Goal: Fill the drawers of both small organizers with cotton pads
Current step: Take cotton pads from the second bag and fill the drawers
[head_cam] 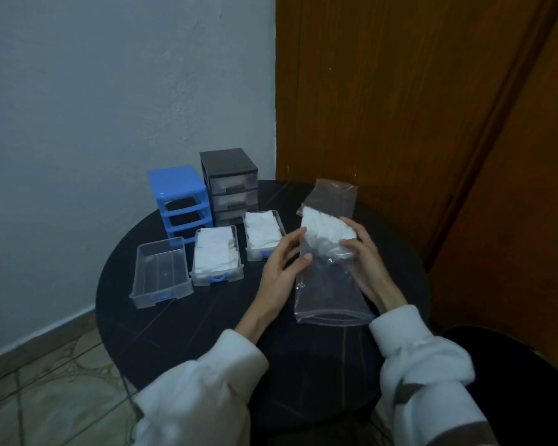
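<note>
The cotton pads (327,235) sit bunched midway inside the clear bag (331,284), right hand (364,252) grasping them through the plastic, left hand (284,262) pinching the bag's edge. Best squeeze them toward the open mouth, then over to the empty drawer (160,272), far left of the grip on the worktop (207,320).

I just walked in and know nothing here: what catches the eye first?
Both hands, left hand and right hand, hold a clear plastic bag of white cotton pads over the round black table. To their left lie three pulled-out drawers; the nearest, the empty drawer, awaits filling.
</note>
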